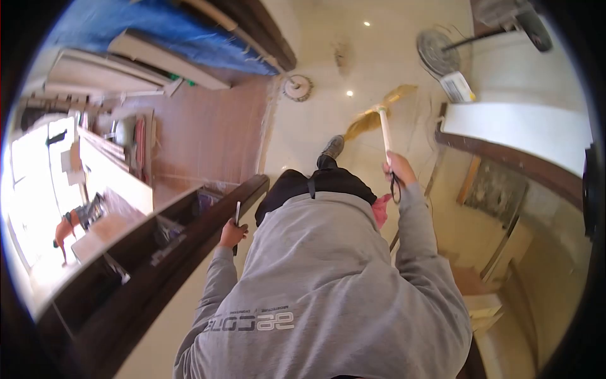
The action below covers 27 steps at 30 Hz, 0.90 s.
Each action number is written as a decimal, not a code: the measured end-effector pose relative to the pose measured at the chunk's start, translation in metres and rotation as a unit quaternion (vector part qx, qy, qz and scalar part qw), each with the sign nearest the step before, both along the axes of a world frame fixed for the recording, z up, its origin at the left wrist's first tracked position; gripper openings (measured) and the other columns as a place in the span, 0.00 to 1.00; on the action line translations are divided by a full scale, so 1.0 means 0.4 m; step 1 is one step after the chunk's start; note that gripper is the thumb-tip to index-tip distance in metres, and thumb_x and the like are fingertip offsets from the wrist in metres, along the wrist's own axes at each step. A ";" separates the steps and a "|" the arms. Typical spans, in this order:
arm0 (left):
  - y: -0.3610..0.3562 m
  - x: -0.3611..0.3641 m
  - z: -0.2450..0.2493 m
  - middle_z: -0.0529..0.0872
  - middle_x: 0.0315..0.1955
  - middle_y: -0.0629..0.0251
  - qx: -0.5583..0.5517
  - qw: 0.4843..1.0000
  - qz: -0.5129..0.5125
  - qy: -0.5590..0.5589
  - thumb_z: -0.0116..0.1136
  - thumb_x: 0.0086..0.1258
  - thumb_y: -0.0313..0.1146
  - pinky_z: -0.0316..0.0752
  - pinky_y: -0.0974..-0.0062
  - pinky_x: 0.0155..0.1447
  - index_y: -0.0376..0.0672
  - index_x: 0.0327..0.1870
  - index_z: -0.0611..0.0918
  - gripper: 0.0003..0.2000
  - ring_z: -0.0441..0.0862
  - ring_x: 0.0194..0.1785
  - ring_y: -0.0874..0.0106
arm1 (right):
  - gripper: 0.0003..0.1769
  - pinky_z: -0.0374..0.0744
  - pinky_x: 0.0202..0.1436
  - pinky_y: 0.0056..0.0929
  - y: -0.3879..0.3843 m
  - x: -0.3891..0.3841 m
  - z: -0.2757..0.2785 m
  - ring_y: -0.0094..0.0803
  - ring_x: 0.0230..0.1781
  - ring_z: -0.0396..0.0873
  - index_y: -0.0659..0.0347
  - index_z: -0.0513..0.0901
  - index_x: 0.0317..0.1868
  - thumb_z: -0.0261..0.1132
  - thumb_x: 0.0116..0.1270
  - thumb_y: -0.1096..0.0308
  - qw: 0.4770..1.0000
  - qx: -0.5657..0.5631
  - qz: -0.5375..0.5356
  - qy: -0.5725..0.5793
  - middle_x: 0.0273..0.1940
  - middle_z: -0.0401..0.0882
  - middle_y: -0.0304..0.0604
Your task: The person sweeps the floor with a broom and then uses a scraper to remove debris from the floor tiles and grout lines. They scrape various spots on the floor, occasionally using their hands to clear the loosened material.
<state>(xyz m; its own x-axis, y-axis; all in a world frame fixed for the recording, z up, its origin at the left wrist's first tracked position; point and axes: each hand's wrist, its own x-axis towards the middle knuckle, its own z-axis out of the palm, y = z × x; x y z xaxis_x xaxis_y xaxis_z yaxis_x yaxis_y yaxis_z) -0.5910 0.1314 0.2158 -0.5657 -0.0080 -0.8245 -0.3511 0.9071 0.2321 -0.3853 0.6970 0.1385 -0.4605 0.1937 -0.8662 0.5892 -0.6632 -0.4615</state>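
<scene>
My right hand (401,170) is wrapped round the pale handle of a broom (386,131), and a dark strap hangs below the fingers. The broom's yellow bristles (362,124) lie on the glossy floor ahead of my shoe (333,146). On the left, my left hand (233,234) is closed round a slim, light-and-dark object (237,212), too small to name, beside a dark wooden ledge (252,187). A pink cloth (380,210) shows at my right hip.
A round brush head (297,88) sits on the floor ahead. Boards (165,60) and blue sheeting (189,31) are at upper left. A fan (438,53) stands at upper right, beside a white box (457,87). Another person (68,224) bends down at far left.
</scene>
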 end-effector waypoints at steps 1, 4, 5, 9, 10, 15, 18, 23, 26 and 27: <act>-0.007 0.025 -0.014 0.85 0.26 0.57 -0.001 1.000 0.015 -0.007 0.66 0.63 0.35 0.81 0.70 0.30 0.33 0.34 0.75 0.14 0.87 0.29 0.69 | 0.13 0.70 0.14 0.30 -0.028 0.011 0.012 0.28 0.13 0.71 0.60 0.67 0.42 0.54 0.75 0.58 0.998 0.030 0.051 0.013 0.19 0.72 0.40; -0.020 0.094 -0.040 0.84 0.24 0.57 0.023 0.999 0.035 -0.002 0.67 0.62 0.35 0.78 0.70 0.29 0.35 0.33 0.75 0.14 0.85 0.26 0.69 | 0.13 0.73 0.16 0.30 -0.126 -0.006 0.179 0.29 0.15 0.74 0.62 0.66 0.44 0.57 0.72 0.61 0.998 0.029 0.054 -0.020 0.21 0.73 0.41; -0.033 0.119 -0.057 0.85 0.24 0.56 0.030 0.999 0.034 0.007 0.67 0.62 0.35 0.78 0.70 0.29 0.35 0.34 0.75 0.14 0.85 0.25 0.69 | 0.14 0.74 0.17 0.30 -0.146 -0.002 0.210 0.30 0.16 0.75 0.63 0.66 0.45 0.59 0.71 0.63 0.997 0.018 0.077 -0.022 0.23 0.75 0.42; -0.075 0.228 -0.094 0.86 0.27 0.55 0.076 0.992 0.088 0.039 0.66 0.61 0.36 0.80 0.70 0.32 0.34 0.36 0.77 0.14 0.86 0.27 0.69 | 0.16 0.77 0.20 0.30 -0.241 -0.019 0.353 0.29 0.19 0.77 0.63 0.65 0.47 0.63 0.66 0.68 0.983 -0.015 0.181 -0.024 0.28 0.77 0.43; -0.093 0.266 -0.107 0.87 0.28 0.55 0.092 0.987 0.120 0.051 0.66 0.61 0.36 0.80 0.70 0.33 0.33 0.37 0.77 0.14 0.87 0.28 0.69 | 0.17 0.80 0.23 0.29 -0.270 -0.021 0.377 0.30 0.21 0.79 0.63 0.66 0.48 0.64 0.65 0.68 0.977 -0.042 0.208 -0.024 0.30 0.77 0.43; -0.239 0.525 -0.117 0.87 0.32 0.51 0.110 0.975 0.186 0.051 0.65 0.62 0.36 0.83 0.69 0.34 0.31 0.40 0.77 0.16 0.88 0.31 0.67 | 0.16 0.84 0.28 0.26 -0.475 -0.047 0.392 0.29 0.26 0.82 0.66 0.68 0.51 0.63 0.67 0.71 0.966 -0.105 0.236 0.006 0.37 0.80 0.46; -0.336 0.699 -0.081 0.87 0.32 0.50 0.054 0.969 0.242 0.009 0.64 0.63 0.37 0.83 0.69 0.32 0.31 0.40 0.76 0.17 0.88 0.32 0.65 | 0.13 0.79 0.23 0.18 -0.527 -0.058 0.187 0.21 0.27 0.78 0.66 0.72 0.53 0.59 0.72 0.70 0.952 -0.234 0.193 0.047 0.36 0.79 0.44; -0.475 0.969 -0.020 0.86 0.26 0.55 0.021 0.907 0.421 0.017 0.65 0.64 0.35 0.73 0.74 0.20 0.40 0.35 0.71 0.13 0.85 0.23 0.69 | 0.14 0.72 0.18 0.15 -0.544 -0.091 -0.077 0.19 0.21 0.71 0.66 0.70 0.54 0.59 0.73 0.69 0.954 -0.272 0.123 -0.017 0.33 0.76 0.42; -0.450 1.093 0.038 0.86 0.25 0.56 0.019 0.864 0.500 0.051 0.65 0.65 0.35 0.70 0.75 0.18 0.44 0.32 0.68 0.14 0.84 0.22 0.70 | 0.15 0.70 0.15 0.14 -0.428 -0.074 -0.196 0.18 0.20 0.71 0.65 0.67 0.56 0.56 0.75 0.68 0.945 -0.252 0.204 -0.041 0.33 0.76 0.45; -0.432 1.127 0.065 0.87 0.26 0.56 0.005 0.856 0.514 0.056 0.65 0.65 0.35 0.69 0.75 0.18 0.45 0.31 0.67 0.15 0.84 0.22 0.71 | 0.14 0.70 0.14 0.15 -0.377 -0.058 -0.221 0.18 0.20 0.72 0.64 0.66 0.56 0.54 0.74 0.70 0.956 -0.232 0.172 -0.044 0.33 0.77 0.46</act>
<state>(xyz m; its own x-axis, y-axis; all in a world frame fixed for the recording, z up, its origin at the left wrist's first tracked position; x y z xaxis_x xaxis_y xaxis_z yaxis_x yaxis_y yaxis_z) -0.1400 -0.0415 0.2419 -0.3391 -0.5420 -0.7689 -0.9378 0.1301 0.3218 -0.4086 0.5462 0.0501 -0.3487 -0.3706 -0.8609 0.8326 -0.5442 -0.1029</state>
